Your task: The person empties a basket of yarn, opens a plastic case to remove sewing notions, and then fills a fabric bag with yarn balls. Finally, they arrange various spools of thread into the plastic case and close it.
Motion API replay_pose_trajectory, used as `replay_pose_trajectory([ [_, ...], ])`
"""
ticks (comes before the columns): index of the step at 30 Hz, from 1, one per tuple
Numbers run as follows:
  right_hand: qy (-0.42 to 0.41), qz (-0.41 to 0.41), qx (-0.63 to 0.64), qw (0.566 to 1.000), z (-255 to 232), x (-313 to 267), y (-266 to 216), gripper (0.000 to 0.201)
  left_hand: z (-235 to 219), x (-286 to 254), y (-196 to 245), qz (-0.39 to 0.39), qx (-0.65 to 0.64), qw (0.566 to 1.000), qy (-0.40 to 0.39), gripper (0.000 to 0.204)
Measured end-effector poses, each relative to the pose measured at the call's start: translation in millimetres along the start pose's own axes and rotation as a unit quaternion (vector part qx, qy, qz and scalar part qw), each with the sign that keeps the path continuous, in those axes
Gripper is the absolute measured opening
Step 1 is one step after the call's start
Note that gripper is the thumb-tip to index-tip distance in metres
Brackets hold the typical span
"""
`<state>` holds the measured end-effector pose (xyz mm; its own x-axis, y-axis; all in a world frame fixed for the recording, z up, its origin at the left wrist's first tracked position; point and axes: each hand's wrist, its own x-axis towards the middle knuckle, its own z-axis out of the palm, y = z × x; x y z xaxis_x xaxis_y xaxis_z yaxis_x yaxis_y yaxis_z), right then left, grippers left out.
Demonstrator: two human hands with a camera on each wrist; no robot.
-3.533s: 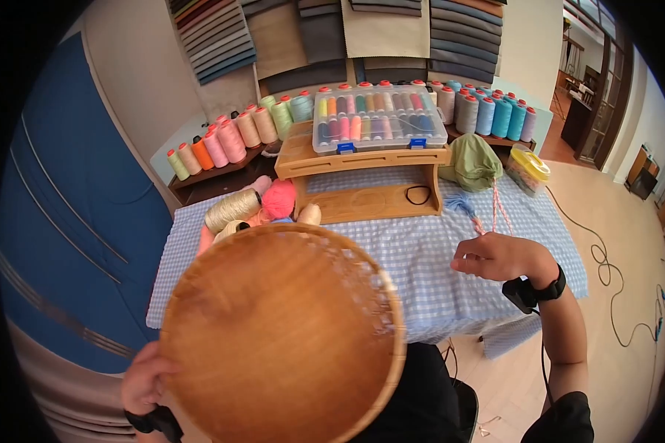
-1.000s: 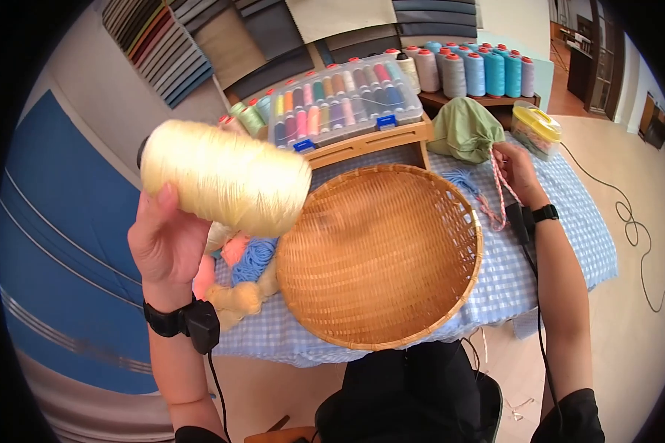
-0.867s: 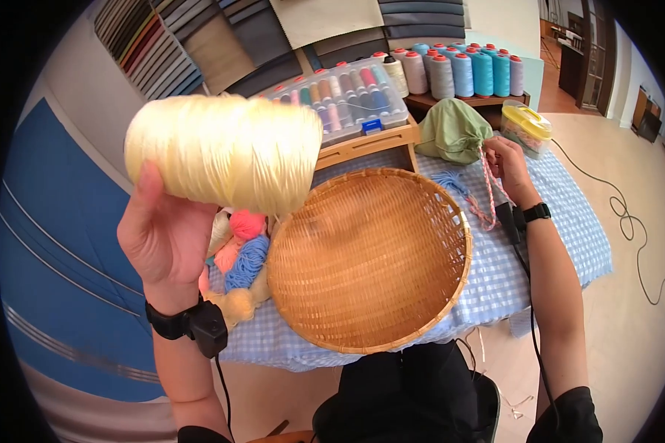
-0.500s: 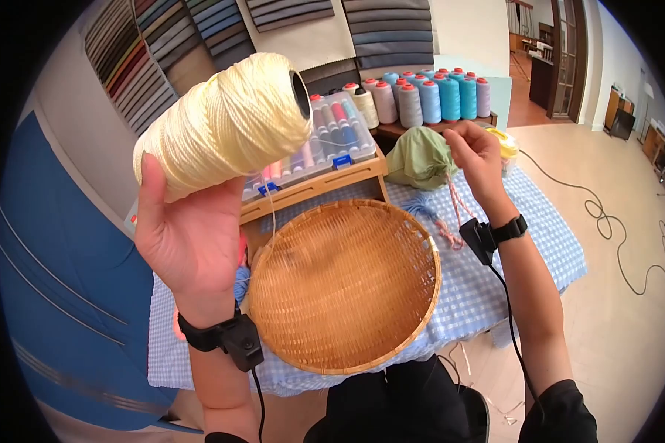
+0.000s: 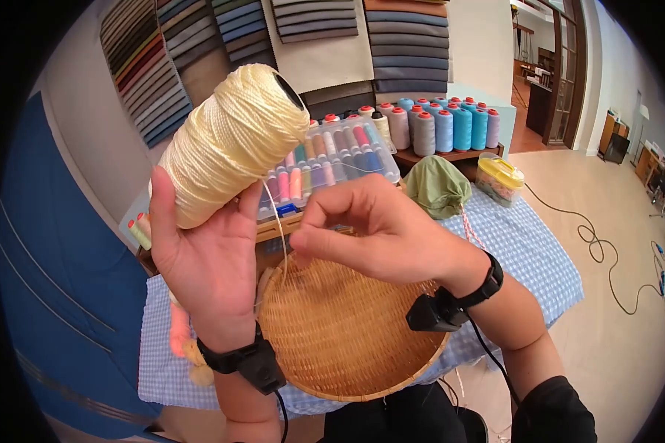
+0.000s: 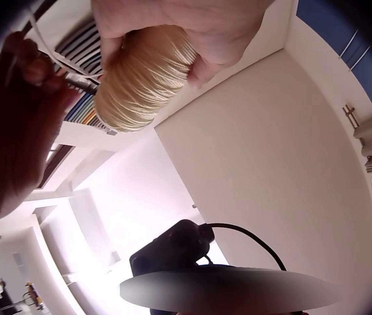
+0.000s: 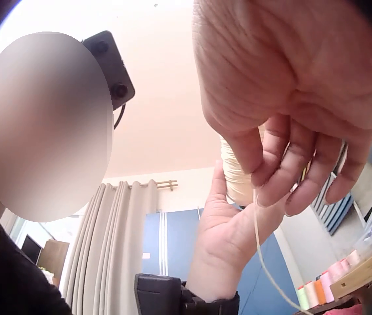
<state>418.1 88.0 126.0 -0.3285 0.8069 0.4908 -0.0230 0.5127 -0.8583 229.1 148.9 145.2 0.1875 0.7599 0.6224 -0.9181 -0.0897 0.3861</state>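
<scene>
My left hand [image 5: 214, 258] holds up a large cone of cream yarn [image 5: 233, 140], its thumb along the near side and the dark core end tilted up to the right. From the cone hangs a loose strand [image 5: 276, 207]. Close by on the right is my right hand [image 5: 384, 232], fingers curled; in the right wrist view its thumb and index fingertip [image 7: 264, 190] pinch the strand [image 7: 258, 236]. Below both hands the round woven basket [image 5: 347, 332] lies on the checked cloth, nothing visible in it. The left wrist view shows the cone [image 6: 146, 79] gripped between fingers and thumb.
Behind the basket, a wooden stand [image 5: 270, 228] bears a clear case of thread spools [image 5: 321, 173]. A green drawstring bag [image 5: 436, 188] and a yellow-lidded tub [image 5: 500, 177] are at the right. Thread cones [image 5: 443, 131] stand behind; pink yarn [image 5: 179, 328] lies at the left.
My left hand has raised the cream cone and turned its core end to the right. My right hand has left the green bag's side and come across to the strand near the cone.
</scene>
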Motion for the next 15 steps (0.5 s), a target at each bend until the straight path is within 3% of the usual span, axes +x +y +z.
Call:
replay_pose_trajectory([
  [2,0.009,0.018,-0.018,1.0,1,-4,3,0.024,-1,2,6,0.003,0.007,1.0,0.008,0.058],
  [5,-0.005,-0.018,0.028,0.999,4,-7,11,0.015,-6,4,10,-0.003,-0.013,1.0,0.001,0.058],
  [7,0.039,-0.051,0.09,0.994,13,-8,19,0.02,-7,5,7,-0.013,-0.039,0.999,-0.014,0.058],
  [9,0.027,-0.048,0.077,0.995,18,-5,27,0.028,-6,3,-2,-0.038,-0.063,0.997,-0.009,0.057],
  [12,-0.009,-0.033,0.049,0.998,17,-4,31,0.018,-10,1,-11,-0.082,-0.098,0.992,-0.023,0.058],
  [15,0.024,0.01,0.003,1.0,11,-9,18,0.026,-12,4,-11,-0.064,-0.076,0.995,-0.03,0.059],
])
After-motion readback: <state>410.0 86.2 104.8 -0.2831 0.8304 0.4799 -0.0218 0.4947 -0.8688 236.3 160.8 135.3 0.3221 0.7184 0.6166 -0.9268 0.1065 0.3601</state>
